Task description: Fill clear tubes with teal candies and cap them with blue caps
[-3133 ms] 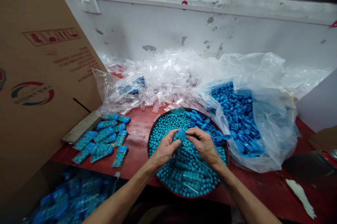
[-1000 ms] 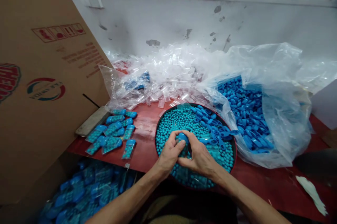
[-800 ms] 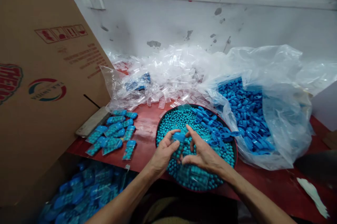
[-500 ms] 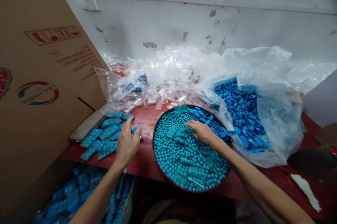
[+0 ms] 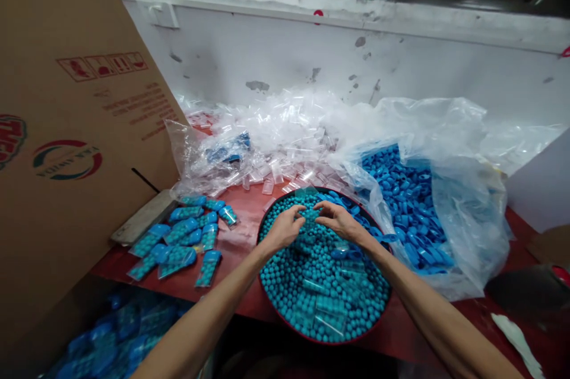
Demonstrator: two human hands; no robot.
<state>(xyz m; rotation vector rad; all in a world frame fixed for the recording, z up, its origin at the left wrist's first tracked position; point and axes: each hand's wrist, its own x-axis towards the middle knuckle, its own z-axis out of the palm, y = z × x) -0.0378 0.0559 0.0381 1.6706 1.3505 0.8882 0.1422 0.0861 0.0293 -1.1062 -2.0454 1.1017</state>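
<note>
Beads point(image 5: 282, 281) lie beneath left-hand fingers point(image 5: 294, 211) and right-hand fingers point(image 5: 327, 207).

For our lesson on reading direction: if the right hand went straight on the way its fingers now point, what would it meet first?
Probably the left hand, facing the right hand across a narrow gap above the turquoise balls, though depth is unclear and something see-through may lie between.

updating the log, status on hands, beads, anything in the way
Left hand and right hand over turquoise beads in round tub; grip unclear. Clear plastic cases lie atop some beads. Blue caps at tub's far right.
</note>
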